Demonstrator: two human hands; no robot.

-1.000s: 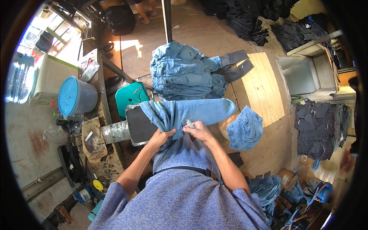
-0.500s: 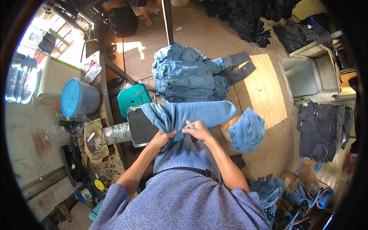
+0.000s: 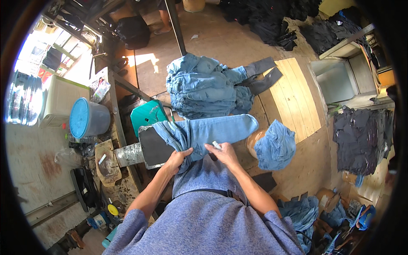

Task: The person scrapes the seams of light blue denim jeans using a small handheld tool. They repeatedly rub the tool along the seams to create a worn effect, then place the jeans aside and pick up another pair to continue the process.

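A pair of light blue jeans (image 3: 214, 131) lies in front of me, one leg stretched out to the right and the rest bunched at the left. It rests over a flat dark board (image 3: 154, 147) whose arm is wrapped in silvery tape. My left hand (image 3: 177, 160) pinches the bunched denim at its near edge. Just right of it, my right hand (image 3: 225, 155) is closed round a short white stick (image 3: 216, 145), whose kind I cannot make out. The right fingers are at the near edge of the leg.
Beyond the board lies a heap of jeans (image 3: 199, 87). More folded denim (image 3: 276, 144) tops a round stand at the right. A lidded bucket (image 3: 89, 119) and a teal stool (image 3: 148, 117) are on the left. Dark garments (image 3: 361, 140) are piled far right.
My right hand has moved slightly right, away from my left hand, with the white stick still in it. My left hand keeps its hold on the jeans. The view has shifted a little.
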